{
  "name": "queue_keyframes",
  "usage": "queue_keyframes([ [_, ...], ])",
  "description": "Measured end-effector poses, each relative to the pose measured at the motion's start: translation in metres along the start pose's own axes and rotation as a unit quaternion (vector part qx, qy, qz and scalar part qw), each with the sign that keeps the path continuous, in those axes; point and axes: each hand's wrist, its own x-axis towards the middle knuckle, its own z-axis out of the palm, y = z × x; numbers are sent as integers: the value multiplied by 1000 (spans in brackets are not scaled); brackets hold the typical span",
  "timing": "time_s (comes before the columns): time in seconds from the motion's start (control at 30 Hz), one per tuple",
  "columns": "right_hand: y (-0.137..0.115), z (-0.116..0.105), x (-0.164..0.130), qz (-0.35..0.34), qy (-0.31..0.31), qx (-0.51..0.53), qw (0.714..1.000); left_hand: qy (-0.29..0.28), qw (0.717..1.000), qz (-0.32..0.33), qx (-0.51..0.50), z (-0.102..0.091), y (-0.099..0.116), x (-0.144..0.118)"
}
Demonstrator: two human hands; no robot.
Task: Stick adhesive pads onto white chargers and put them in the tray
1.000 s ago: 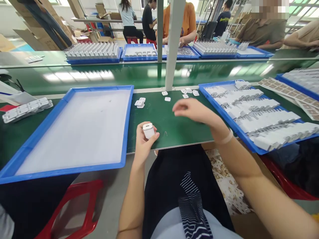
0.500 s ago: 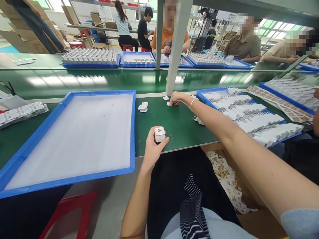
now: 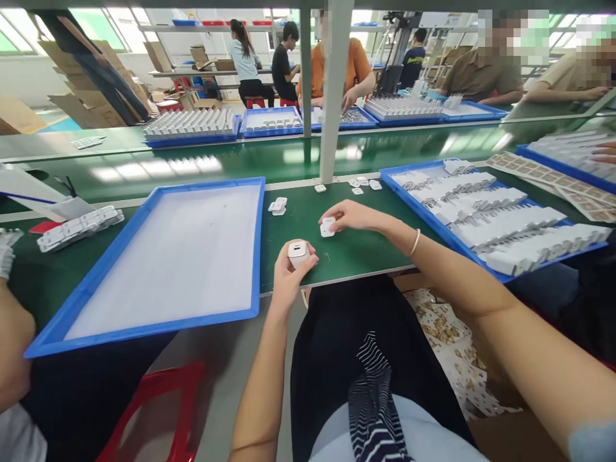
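Near the front edge of the green bench, my left hand (image 3: 292,269) is closed around a white charger housing (image 3: 298,253), its slotted face turned upward. My right hand (image 3: 347,217) pinches a small white square cover plate (image 3: 328,226) just above the bench, to the right of the housing and apart from it. Several similar loose plates (image 3: 362,182) lie farther back by the upright post. A small pile of white plates (image 3: 278,205) sits left of my right hand, beside the tray.
A blue-rimmed tray (image 3: 260,256) with a white liner lies to my left. At right, another blue tray (image 3: 409,205) holds rows of white chargers. A grey post (image 3: 332,96) rises at the back. A person's arm (image 3: 14,340) shows at far left.
My right hand has drawn back from the rear of the bench toward me, bringing a white plate with it. My left hand still holds the charger housing. The head view has shifted slightly.
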Motion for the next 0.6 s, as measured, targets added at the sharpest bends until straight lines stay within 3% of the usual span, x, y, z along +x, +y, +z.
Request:
queue_keyframes([
  [0.17, 3, 8, -18, 10, 61, -99, 993, 4, 998, -10, 68, 3, 4, 5],
  [0.3, 6, -11, -49, 11, 123, -148, 981, -16, 998, -14, 64, 3, 5, 6],
  [0.4, 36, -29, -83, 73, 191, -157, 966, -34, 997, -16, 64, 3, 5, 4],
  [0.47, 62, -36, -100, 117, 196, -137, 964, -39, 996, -8, 77, 3, 5, 5],
  [0.53, 80, -36, -111, 117, 195, -110, 968, -37, 995, 5, 94, 2, 4, 5],
  [0.6, 82, -31, -117, 86, 203, -83, 972, -27, 992, 15, 122, 2, 4, 6],
])
